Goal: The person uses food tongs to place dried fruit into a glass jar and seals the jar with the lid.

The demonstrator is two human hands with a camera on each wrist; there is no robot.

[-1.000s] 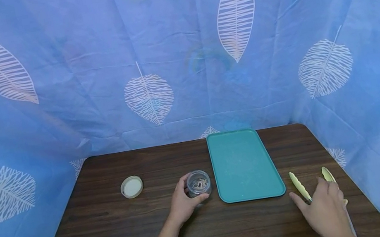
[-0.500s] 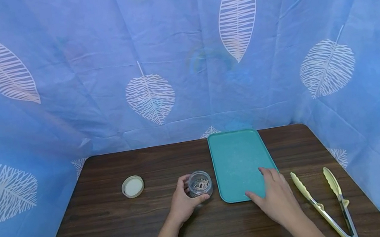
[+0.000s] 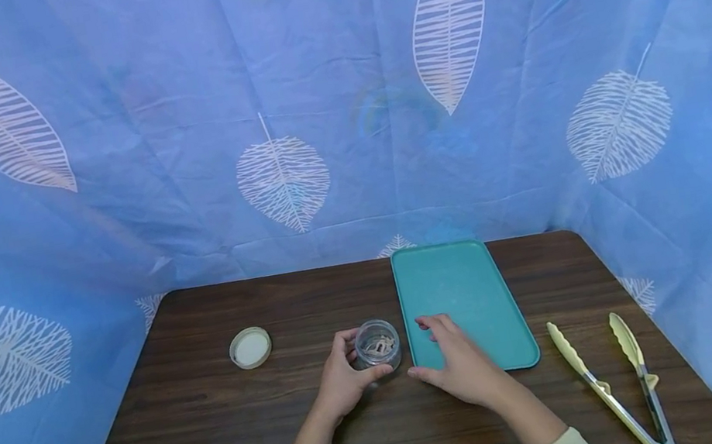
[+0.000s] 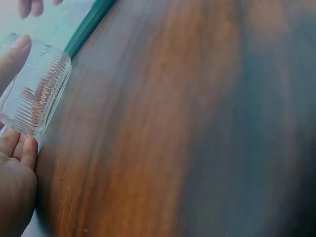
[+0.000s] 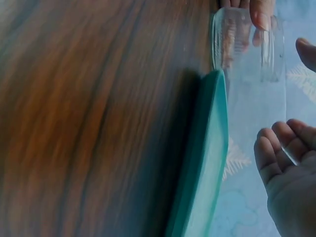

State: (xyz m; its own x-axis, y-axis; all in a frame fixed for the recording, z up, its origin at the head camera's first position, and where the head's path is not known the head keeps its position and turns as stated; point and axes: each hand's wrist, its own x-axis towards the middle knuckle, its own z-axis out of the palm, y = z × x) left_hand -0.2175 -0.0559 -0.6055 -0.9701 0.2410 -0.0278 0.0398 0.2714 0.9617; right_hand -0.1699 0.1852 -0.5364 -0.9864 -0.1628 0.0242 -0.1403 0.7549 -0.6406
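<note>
A clear jar (image 3: 377, 344) without its lid stands on the table left of the teal tray, small pale pieces lying in its bottom. My left hand (image 3: 342, 380) grips its side, thumb at the front and fingers behind, as the left wrist view also shows around the ribbed wall of the jar (image 4: 42, 89). My right hand (image 3: 459, 362) hovers over the near left corner of the tray (image 3: 462, 290), thumb and fingers spread apart toward the jar. In the right wrist view, a gap shows between this right hand (image 5: 291, 163) and the jar (image 5: 247, 44).
A round lid (image 3: 251, 348) lies on the dark wooden table (image 3: 208, 435) to the left. Tongs (image 3: 612, 399) with pale yellow tips lie spread at the right. A blue leaf-patterned cloth (image 3: 348, 176) hangs behind and beside the table.
My right hand has left the tongs and moved left across the tray toward the jar. The left hand has kept its hold on the jar.
</note>
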